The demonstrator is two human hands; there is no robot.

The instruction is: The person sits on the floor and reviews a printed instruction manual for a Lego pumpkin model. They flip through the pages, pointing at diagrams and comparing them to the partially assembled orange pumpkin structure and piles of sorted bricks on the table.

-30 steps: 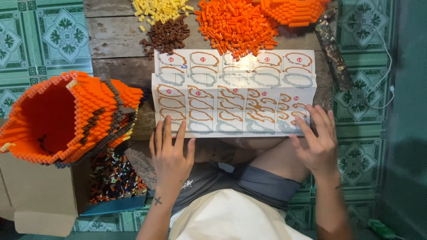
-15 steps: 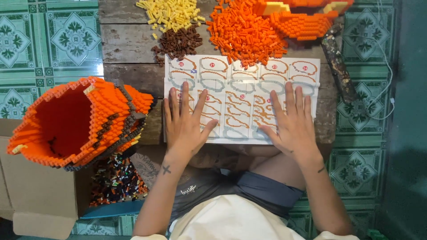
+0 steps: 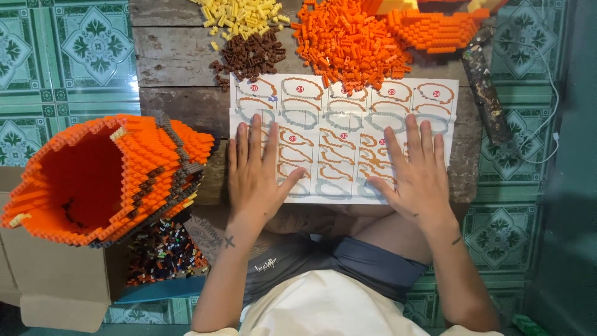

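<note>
A white instruction sheet (image 3: 339, 134) printed with rows of orange and grey outline shapes lies on a low wooden board (image 3: 180, 56). My left hand (image 3: 255, 174) rests flat on the sheet's left part, fingers spread. My right hand (image 3: 416, 174) lies flat on its right part, fingers apart too. Neither hand holds anything. Beyond the sheet are a heap of orange bricks (image 3: 348, 40), a pile of yellow bricks (image 3: 242, 14) and a pile of brown bricks (image 3: 249, 56).
A large hollow orange brick build with grey and brown stripes (image 3: 106, 177) sits at my left on a cardboard box (image 3: 56, 280). A tray of mixed small bricks (image 3: 161, 255) lies under it. Another orange build (image 3: 435, 25), a dark worn tool (image 3: 485, 93) and a white cable (image 3: 535, 124) are at right.
Both hands slid up from the sheet's near edge and now press flat on it. My view has shifted, so the board and the builds sit lower in the picture.
</note>
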